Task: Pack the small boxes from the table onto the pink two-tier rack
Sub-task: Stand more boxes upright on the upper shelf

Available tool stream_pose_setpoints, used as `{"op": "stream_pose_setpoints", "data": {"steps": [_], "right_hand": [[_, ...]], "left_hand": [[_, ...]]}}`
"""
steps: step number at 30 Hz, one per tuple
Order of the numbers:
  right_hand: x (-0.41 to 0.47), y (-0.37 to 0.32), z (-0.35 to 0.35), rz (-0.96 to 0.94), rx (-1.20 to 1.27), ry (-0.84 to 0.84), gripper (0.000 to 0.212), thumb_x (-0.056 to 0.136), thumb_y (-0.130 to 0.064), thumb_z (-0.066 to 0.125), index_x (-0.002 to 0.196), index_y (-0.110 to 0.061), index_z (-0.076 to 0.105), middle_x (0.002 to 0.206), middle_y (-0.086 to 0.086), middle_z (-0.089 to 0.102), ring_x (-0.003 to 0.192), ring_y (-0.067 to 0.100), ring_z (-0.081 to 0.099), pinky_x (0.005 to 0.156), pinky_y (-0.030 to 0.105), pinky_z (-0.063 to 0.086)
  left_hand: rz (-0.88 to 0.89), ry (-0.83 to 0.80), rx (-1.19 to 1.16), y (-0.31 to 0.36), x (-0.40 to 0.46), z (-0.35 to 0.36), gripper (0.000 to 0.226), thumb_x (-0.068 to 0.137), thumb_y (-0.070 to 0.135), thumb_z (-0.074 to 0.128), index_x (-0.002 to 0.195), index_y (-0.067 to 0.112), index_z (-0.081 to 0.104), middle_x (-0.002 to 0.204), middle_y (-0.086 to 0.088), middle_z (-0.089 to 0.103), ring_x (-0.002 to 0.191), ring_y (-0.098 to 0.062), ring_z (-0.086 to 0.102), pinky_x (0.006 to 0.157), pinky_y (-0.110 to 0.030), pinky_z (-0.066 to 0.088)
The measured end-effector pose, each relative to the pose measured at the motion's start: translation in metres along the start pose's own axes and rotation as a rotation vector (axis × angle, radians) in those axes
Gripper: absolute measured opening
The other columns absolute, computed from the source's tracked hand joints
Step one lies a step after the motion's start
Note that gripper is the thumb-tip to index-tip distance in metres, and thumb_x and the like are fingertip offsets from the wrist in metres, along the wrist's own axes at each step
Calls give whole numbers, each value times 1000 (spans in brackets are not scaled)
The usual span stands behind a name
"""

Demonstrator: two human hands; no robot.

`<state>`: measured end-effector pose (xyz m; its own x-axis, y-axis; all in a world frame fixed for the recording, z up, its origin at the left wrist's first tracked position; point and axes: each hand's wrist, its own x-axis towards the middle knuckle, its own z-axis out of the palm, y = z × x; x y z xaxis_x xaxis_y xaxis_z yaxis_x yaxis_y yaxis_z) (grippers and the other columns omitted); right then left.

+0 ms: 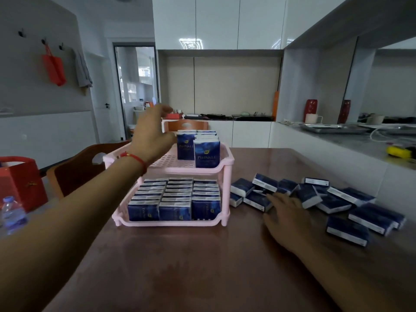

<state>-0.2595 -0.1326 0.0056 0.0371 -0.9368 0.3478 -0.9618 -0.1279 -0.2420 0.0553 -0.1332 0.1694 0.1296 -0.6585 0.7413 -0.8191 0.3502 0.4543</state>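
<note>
The pink two-tier rack [225,164] stands on the brown table, left of centre. Its lower tier is packed with upright blue boxes [175,200] in three rows. On the upper tier several blue boxes [206,152] stand at the right and back. My left hand [154,136] hovers over the upper tier's left part, fingers apart, holding nothing. To the right of the rack lies a loose heap of blue boxes [333,200] on the table. My right hand [287,218] rests flat on the table at the heap's near edge, its fingertips at a box, gripping nothing.
A wooden chair [74,170] stands behind the rack on the left, another chair back [186,124] behind it. A red gift bag [21,181] and a water bottle [12,216] sit at the far left. A white counter [351,152] borders the table on the right.
</note>
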Motion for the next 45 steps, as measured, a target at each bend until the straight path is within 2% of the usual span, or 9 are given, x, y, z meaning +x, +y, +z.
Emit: {"op": "stream_pose_setpoints", "data": {"steps": [4, 10, 16, 23, 30, 34, 37, 40, 45], "right_hand": [[-1, -5, 5, -14, -102, 4, 48, 96, -53, 50, 139, -31, 48, 148, -7, 44, 137, 19, 37, 110, 44, 35], [1, -2, 11, 24, -58, 123, 32, 86, -62, 58, 90, -31, 56, 100, -7, 65, 103, 20, 58, 85, 40, 45], [12, -4, 24, 62, -172, 111, 73, 81, -80, 46, 119, -19, 50, 121, 7, 63, 113, 30, 58, 90, 44, 50], [15, 8, 3, 3, 165, 113, 33, 77, -46, 61, 102, -26, 57, 103, -4, 60, 93, 19, 60, 81, 41, 53], [-30, -23, -40, -625, 553, -81, 45, 71, -27, 62, 117, -25, 61, 115, -10, 63, 103, 13, 64, 86, 31, 54], [-24, -35, -30, -516, 653, -145, 40, 82, -20, 57, 120, -18, 63, 115, -7, 67, 104, 5, 63, 90, 23, 51], [14, -12, -14, -424, 193, 81, 41, 79, -18, 63, 118, -27, 63, 118, -8, 62, 111, 13, 58, 93, 38, 50], [47, -10, -10, -453, -236, 25, 55, 84, -13, 63, 136, -27, 50, 141, -2, 50, 128, 26, 46, 97, 43, 38], [81, -37, -6, -438, -322, -162, 84, 86, -15, 68, 154, -36, 23, 160, -1, 32, 144, 26, 28, 109, 50, 26]], "left_hand": [[333, 280, -47, 25, -71, -7, 23, 78, 2, 58, 100, 8, 58, 100, -8, 57, 92, -24, 51, 80, -38, 47], [497, -158, -150, 61, -165, 38, 29, 69, -1, 62, 95, 12, 62, 99, -2, 57, 92, -19, 49, 82, -25, 41], [404, -331, -198, 58, -192, 67, 38, 68, 3, 59, 102, 22, 62, 100, 11, 52, 98, -10, 48, 100, -15, 37], [195, -416, -286, 43, -192, 66, 32, 76, 15, 60, 105, 28, 63, 99, 16, 57, 88, -4, 56, 80, -10, 43], [-458, -566, -802, 46, -189, 70, 37, 93, 21, 68, 128, 23, 56, 109, -5, 71, 85, -10, 73, 70, -19, 58], [-467, -552, -834, 36, -187, 71, 31, 90, 3, 68, 120, 14, 69, 103, -1, 78, 95, -11, 73, 78, -19, 56], [-421, -504, -721, 31, -183, 68, 27, 89, 2, 68, 108, 20, 73, 97, 4, 78, 90, -7, 73, 74, -14, 55], [-462, -457, -699, 29, -180, 69, 26, 85, 0, 70, 104, 17, 70, 93, 0, 76, 88, -13, 72, 71, -16, 56], [-425, -399, -693, 19, -181, 70, 26, 83, -1, 72, 102, 15, 67, 91, 1, 76, 86, -14, 72, 72, -21, 58]]}}
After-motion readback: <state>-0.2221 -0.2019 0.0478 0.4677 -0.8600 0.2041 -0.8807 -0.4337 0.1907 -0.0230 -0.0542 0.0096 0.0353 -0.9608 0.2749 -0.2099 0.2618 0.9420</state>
